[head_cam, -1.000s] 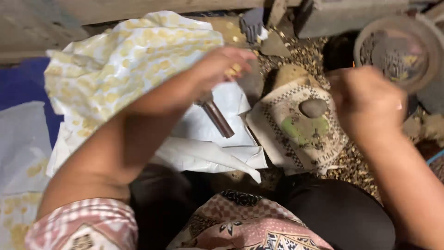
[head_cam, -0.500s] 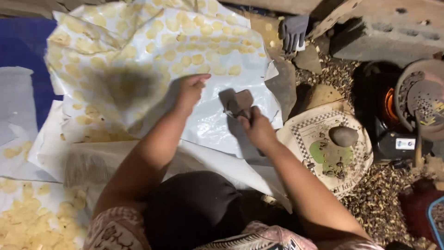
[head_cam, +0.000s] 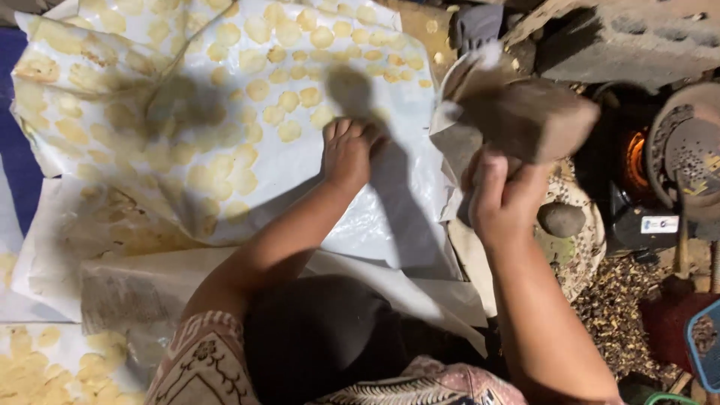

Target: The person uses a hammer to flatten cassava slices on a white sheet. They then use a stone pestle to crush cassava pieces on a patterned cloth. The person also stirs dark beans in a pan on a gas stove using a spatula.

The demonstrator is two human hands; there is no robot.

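Plastic sheet (head_cam: 225, 112), white and clear, spreads out ahead of both hands and carries rows of thin yellow discs (head_cam: 262, 90); its bare lower part lies under and just right of the left hand (head_cam: 346, 154). That hand rests palm down on the sheet, fingers together and pointing away, holding nothing, with the forearm running back toward the body. The right hand (head_cam: 504, 196) is raised beside the sheet's right edge, fingers closed round a brown block (head_cam: 536, 120) that is blurred; what kind of tool it is cannot be told. Just right of that hand sits a round woven tray (head_cam: 581, 247) with a dark stone (head_cam: 561, 219) on it. Farther right stands a dark burner (head_cam: 637, 157) with an orange glow, bearing a small white rectangular label (head_cam: 660, 224) on its front. Below the left forearm lie more pale sheets (head_cam: 112, 285), and another patch of yellow discs shows at the lower left corner. A grey block (head_cam: 630, 37) lies beyond the right hand.
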